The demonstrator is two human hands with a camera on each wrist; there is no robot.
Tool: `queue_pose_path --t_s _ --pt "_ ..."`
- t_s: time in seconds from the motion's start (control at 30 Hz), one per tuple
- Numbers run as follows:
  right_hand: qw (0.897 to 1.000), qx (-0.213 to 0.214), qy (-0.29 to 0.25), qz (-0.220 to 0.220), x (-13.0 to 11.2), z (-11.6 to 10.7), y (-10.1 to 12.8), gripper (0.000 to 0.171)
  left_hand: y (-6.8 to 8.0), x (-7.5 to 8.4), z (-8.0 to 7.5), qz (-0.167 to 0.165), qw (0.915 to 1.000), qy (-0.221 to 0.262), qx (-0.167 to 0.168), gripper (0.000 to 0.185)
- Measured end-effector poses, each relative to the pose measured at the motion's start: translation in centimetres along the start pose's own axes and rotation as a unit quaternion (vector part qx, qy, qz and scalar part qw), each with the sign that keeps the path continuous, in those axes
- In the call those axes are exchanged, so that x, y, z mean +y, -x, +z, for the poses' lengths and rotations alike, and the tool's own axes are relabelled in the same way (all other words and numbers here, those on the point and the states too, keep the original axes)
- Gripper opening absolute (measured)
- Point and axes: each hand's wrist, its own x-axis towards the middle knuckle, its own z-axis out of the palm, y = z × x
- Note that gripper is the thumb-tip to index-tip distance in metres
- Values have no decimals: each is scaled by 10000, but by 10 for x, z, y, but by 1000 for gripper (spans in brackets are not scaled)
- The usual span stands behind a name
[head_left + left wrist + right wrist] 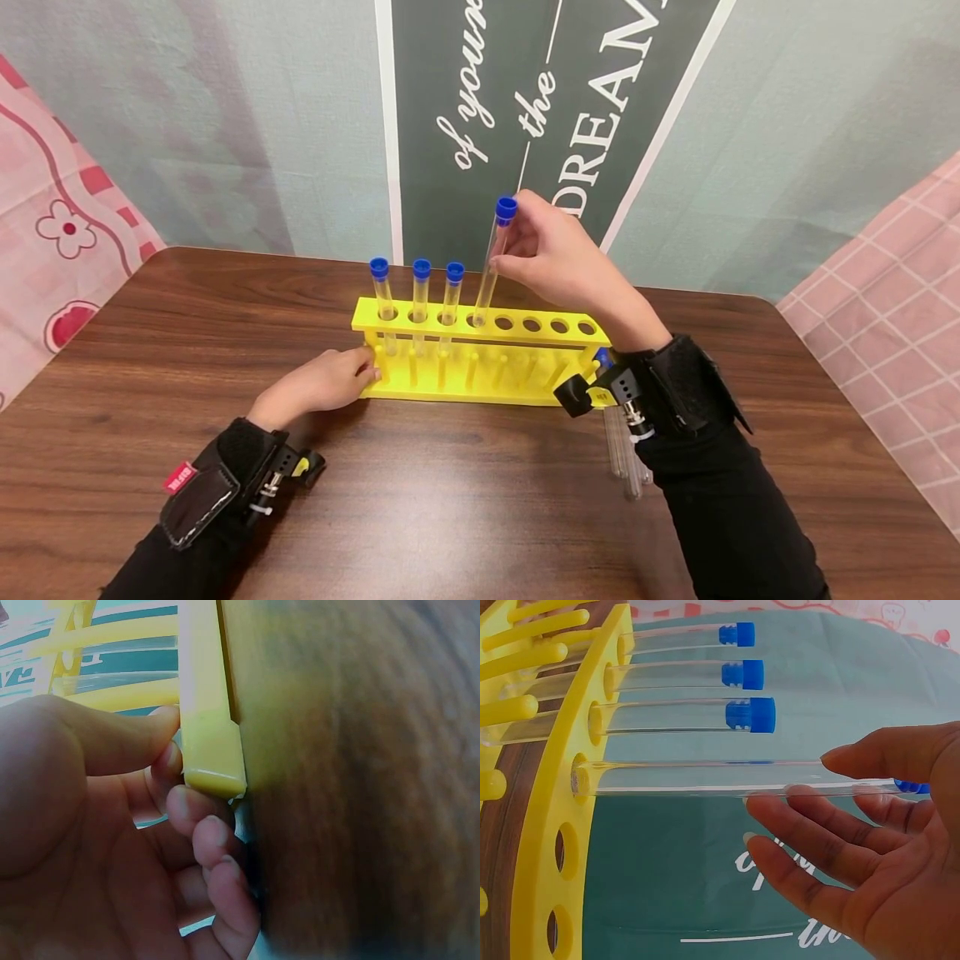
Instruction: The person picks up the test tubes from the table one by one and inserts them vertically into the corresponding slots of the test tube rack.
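A yellow test tube rack (480, 393) stands on the table, with three blue-capped test tubes (420, 292) upright in the holes at its left end. My right hand (558, 254) pinches a fourth capped test tube (489, 271) between thumb and fingers. In the right wrist view the rounded bottom of this held test tube (697, 778) sits at the fourth hole. My left hand (333, 379) grips the left end of the rack; in the left wrist view its thumb and fingertips meet the end of the yellow base (214, 757).
More clear test tubes (626, 458) lie on the table to the right of the rack, partly hidden under my right wrist. Several holes (532, 325) in the right part of the rack hold no tubes. A printed cloth (300, 125) hangs behind the wooden table (450, 500).
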Motion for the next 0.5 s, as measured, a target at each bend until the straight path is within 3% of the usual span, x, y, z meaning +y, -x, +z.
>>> queue_pose_path --t_s 0.5 --pt "9994 -259 148 190 12 8 0 21 -1 -1 0 -45 10000 -17 -13 15"
